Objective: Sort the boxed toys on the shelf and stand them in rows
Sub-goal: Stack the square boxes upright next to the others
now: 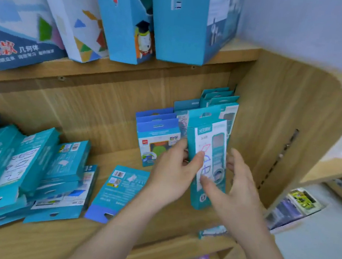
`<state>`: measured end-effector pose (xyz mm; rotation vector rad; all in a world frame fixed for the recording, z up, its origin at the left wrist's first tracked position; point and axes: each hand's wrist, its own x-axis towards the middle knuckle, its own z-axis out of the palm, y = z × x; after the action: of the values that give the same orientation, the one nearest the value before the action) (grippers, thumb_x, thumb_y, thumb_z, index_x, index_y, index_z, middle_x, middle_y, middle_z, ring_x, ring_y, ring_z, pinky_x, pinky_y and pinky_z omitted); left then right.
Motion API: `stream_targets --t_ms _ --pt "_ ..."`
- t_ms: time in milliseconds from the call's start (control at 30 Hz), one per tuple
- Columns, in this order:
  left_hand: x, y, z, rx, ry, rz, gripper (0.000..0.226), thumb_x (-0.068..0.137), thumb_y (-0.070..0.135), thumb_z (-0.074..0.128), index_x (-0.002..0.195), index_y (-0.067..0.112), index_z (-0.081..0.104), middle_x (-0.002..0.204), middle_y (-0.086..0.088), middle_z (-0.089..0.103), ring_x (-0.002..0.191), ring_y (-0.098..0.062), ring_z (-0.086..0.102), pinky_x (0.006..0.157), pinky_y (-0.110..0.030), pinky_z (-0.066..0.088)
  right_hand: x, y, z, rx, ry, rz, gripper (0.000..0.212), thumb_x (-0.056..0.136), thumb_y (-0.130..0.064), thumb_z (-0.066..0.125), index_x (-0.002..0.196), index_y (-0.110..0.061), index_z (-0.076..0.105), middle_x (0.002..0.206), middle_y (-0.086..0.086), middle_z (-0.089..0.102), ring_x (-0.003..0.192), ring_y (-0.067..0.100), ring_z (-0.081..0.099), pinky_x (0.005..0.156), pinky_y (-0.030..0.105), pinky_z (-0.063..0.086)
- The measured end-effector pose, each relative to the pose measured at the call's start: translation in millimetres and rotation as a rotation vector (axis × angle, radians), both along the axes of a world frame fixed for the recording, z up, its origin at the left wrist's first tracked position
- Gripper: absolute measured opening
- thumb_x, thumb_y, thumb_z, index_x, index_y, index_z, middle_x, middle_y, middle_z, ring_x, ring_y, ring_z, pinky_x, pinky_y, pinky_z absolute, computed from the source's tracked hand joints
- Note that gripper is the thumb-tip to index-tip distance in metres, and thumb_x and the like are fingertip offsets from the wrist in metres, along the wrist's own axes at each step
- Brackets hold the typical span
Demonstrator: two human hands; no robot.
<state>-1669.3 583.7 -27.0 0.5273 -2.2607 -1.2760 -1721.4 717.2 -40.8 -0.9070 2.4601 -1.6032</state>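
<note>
Left hand [174, 171] was pinching the tall teal box [206, 159] by its left edge, thumb across the front; right hand [235, 188] was spread loose against the right edge. The box stood upright, right in front of the teal row [219, 104] behind the grip. I'd square its base, push it straight back flush, and keep it off the blue boxes [157, 136] left of the grip.

Bright, even indoor light, soft picture throughout.

No glare or hard shadows; only a faint shade lies under the upper shelf [129, 70]. Print on the boxes is smeared and hard to read, edges look blocky, and the wide lens bends the shelf side panel [291, 119] at the right, where the corner blurs most.
</note>
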Motion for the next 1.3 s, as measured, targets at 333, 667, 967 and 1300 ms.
stream_targets --t_ms 333,667,967,1300 --pt "-109 -19 -37 -0.127 -0.114 0.066 0.029 0.094 0.035 0.053 0.111 0.012 0.049 0.114 -0.01 0.067 0.102 -0.027 0.063 0.079 -0.046 0.054 -60 31 -27 0.155 -0.091 0.019 0.084 0.083 -0.025 0.066 0.149 -0.032 0.013 0.149 -0.012 0.029 0.136 0.005 0.03 0.109 0.038 0.035" --pt "-151 -25 -44 -0.212 -0.036 0.243 0.049 0.077 0.014 0.076 0.115 0.014 0.045 0.117 -0.008 0.058 0.1 -0.024 0.061 0.082 -0.042 0.052 -82 30 -35 0.155 -0.136 0.042 0.078 0.085 -0.021 0.065 0.146 -0.038 0.019 0.131 -0.022 0.036 0.126 0.005 0.04 0.104 0.039 0.041" --pt "-151 -24 -38 -0.495 -0.234 0.257 0.044 0.086 0.03 0.066 0.113 0.014 0.036 0.103 -0.014 0.068 0.09 -0.036 0.065 0.067 -0.039 0.048 -87 28 -38 0.156 -0.171 0.035 0.074 0.086 -0.023 0.064 0.145 -0.038 0.022 0.141 -0.016 0.039 0.126 0.006 0.041 0.104 0.039 0.042" --pt "-56 -52 -16 -0.657 0.027 0.338 0.058 0.074 0.021 0.077 0.126 0.019 0.052 0.119 -0.002 0.061 0.105 -0.027 0.054 0.089 -0.029 0.037 -81 -12 -30 0.044 -0.282 0.15 0.069 0.087 -0.013 0.062 0.143 -0.035 0.028 0.14 -0.01 0.042 0.123 0.006 0.044 0.092 0.019 0.034"
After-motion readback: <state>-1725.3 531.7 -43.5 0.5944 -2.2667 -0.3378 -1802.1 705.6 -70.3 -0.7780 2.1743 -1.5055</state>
